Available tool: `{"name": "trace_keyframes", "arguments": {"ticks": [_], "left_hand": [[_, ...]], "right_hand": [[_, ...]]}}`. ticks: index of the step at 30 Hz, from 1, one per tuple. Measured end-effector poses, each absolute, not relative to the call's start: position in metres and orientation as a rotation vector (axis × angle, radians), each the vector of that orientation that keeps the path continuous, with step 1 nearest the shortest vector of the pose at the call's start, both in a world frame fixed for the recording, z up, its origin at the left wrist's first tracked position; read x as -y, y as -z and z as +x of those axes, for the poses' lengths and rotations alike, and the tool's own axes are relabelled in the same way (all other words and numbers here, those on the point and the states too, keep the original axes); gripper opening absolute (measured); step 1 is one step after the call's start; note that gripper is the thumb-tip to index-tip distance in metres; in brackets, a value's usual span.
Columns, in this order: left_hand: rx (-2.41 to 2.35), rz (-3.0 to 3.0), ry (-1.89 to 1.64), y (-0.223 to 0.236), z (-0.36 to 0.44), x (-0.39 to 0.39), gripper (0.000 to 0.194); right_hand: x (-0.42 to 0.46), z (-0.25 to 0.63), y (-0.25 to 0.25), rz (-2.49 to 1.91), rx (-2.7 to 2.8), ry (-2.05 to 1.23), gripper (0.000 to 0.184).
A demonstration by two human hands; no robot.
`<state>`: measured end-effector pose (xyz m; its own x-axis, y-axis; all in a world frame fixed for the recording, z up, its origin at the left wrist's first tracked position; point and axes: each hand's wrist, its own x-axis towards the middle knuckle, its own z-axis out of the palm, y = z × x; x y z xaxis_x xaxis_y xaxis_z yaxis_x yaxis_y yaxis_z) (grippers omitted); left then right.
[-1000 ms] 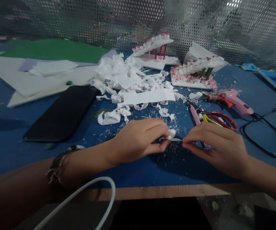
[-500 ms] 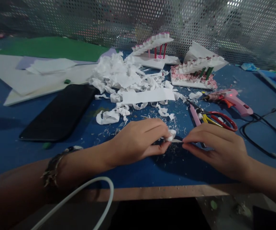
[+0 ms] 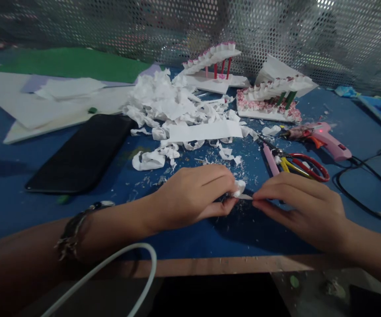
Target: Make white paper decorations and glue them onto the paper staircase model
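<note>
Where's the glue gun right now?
In the head view, the glue gun lies at right on the table, beyond the right hand and right-front of the nearer model.

held strip before paper scraps | phone left | glue gun right

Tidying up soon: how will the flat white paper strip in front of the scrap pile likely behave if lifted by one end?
The paper strip probably feels light and droops, since it looks thin. It likely creases easily, as the similar white scraps around it are crumpled and curled.
</note>
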<state>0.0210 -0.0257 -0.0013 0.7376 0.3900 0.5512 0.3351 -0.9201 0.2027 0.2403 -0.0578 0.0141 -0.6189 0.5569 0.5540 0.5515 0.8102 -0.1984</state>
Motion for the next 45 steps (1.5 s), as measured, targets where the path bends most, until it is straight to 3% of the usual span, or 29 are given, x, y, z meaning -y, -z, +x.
{"name": "trace_keyframes", "arguments": {"ticks": [11,18,34,42,45], "left_hand": [[-0.632,2.880,-0.896,0.001,0.021,0.027,0.009],[-0.565,2.785,-0.624,-0.002,0.021,0.028,0.014],[-0.465,2.439,-0.736,-0.003,0.029,0.025,0.008],[-0.603,2.315,-0.737,-0.005,0.031,0.029,0.045],[-0.603,2.352,-0.733,-0.004,0.030,0.031,0.049]], "right_hand": [[0.059,0.241,-0.013,-0.855,2.429,-0.018,0.008],[0.058,0.240,-0.012,-0.860,2.426,-0.031,0.010],[0.058,0.234,-0.014,-0.864,2.407,-0.092,0.007],[0.059,0.234,-0.013,-0.869,2.371,-0.200,0.010],[0.059,0.233,-0.012,-0.893,2.359,-0.250,0.010]]}}
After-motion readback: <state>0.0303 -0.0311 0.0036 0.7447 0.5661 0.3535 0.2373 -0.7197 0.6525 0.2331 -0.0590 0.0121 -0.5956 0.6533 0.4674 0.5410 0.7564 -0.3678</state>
